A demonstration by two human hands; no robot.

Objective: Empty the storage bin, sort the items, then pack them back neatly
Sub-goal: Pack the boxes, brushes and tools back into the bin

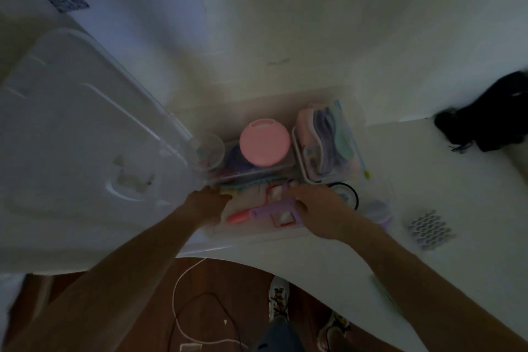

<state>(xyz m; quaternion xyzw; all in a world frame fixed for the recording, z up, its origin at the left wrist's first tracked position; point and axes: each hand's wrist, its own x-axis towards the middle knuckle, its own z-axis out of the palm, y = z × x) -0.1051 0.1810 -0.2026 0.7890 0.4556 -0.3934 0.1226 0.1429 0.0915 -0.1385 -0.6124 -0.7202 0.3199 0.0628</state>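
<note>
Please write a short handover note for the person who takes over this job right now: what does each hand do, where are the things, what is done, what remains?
Left hand: at the storage bin's near-left edge; grip unclear in the blur.
Right hand: inside the bin, on the purple toy; grip unclear.
Bin lid: off, lying left of the bin.
Still in the bin: pink round lid, clear pouch, other small items.
Outside, on the table to the right: honeycomb piece.
Done: bin opened. Left: empty it, sort, repack.
</note>
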